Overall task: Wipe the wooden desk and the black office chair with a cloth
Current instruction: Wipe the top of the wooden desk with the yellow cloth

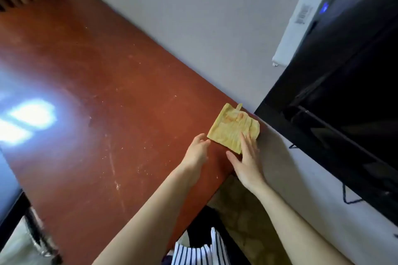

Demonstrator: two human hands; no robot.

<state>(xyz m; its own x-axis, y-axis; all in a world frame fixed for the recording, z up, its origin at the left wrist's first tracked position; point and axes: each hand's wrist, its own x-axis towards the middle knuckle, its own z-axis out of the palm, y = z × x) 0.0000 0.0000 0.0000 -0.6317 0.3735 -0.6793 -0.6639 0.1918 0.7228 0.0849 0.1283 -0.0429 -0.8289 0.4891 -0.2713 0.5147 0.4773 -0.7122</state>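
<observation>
Window glare on the far left of the wooden tabletop; surface shows pale specks and streaks, so wiping looks barely begun.

Left hand: grip loosely spread, holding nothing, fingertips just beside the cloth's near-left corner. Contact not clear.

Yellow cloth: folded into a flat square, lying at the tabletop's right end, near the wall and just short of the edge.

Right hand: grip spread flat, fingers straight, resting on the cloth's near-right part, palm over the tabletop's corner.

Handling guess: light, soft, limp, will bunch or unfold if dragged by one corner. Best pressed flat under the palm mid-cloth, or pinched through all layers at the near edge.

Black TV on the wall to the right. Chair not in view.
</observation>
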